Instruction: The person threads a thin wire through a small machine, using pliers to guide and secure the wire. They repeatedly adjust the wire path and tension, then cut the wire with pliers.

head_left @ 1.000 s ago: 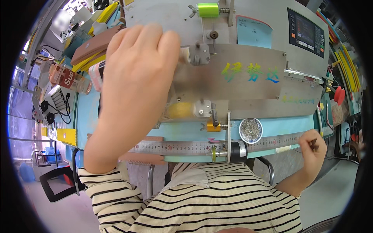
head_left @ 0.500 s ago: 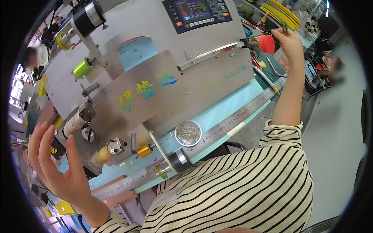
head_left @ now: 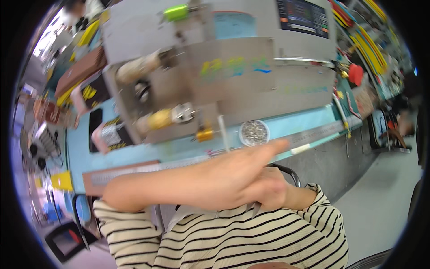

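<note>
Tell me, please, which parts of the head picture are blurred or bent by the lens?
Head view: motion blur smears the grey machine and the clutter at left; the left hand crossing the front is soft-edged; the metal ruler and bench edge curve toward the rim, a fisheye effect; corners are black.

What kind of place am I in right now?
Most likely a factory or workshop bench: a grey metal machine with a control panel, a long steel ruler along the blue bench edge, and bundled yellow cables at right.
</note>
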The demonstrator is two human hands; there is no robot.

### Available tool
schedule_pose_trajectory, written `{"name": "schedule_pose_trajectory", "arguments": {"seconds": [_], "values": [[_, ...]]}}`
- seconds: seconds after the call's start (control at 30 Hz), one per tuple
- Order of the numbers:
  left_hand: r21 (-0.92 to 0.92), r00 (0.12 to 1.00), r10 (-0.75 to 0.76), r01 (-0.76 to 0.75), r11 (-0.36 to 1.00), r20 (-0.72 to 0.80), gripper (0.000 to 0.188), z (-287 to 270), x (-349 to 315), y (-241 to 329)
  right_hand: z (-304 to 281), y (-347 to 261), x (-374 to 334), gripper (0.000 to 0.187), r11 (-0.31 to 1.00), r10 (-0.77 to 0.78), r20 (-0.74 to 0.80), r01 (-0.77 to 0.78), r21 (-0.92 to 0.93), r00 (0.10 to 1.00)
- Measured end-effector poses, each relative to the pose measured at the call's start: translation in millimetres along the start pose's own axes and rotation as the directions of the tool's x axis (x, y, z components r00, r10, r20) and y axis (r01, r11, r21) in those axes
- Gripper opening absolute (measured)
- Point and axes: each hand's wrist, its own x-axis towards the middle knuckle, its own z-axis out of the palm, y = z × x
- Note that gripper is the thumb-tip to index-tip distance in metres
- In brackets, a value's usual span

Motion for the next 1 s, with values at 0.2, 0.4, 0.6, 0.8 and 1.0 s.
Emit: {"name": "schedule_pose_trajectory", "arguments": {"seconds": [0.2,0.4,0.6,0.8,1.0], "values": [[-0.298,0.852,-0.165,0.012,0.955,-0.496,0.037,-33,-81,-4,-7,1,27,0.040,0.962,-0.079,-0.205,0.021,-0.271,0.976],[0.907,0.770,0.481,0.342,0.245,-0.420,0.026,-48,-75,-24,8,24,109,0.035,0.947,0.089,-0.333,-0.183,-0.263,0.939],[0.936,0.880,0.362,0.348,-0.052,-0.307,0.043,-23,-81,-22,3,36,125,0.018,0.916,0.169,-0.326,-0.270,-0.295,0.930],[0.453,0.875,0.157,0.077,0.888,-0.457,0.038,-8,-89,-32,-10,11,100,0.023,0.891,0.382,-0.310,-0.259,0.372,0.871],[0.322,0.939,0.198,-0.102,0.941,-0.282,0.037,-4,-86,-35,-14,25,95,0.046,0.884,-0.044,-0.053,0.014,-0.467,0.998]]}}
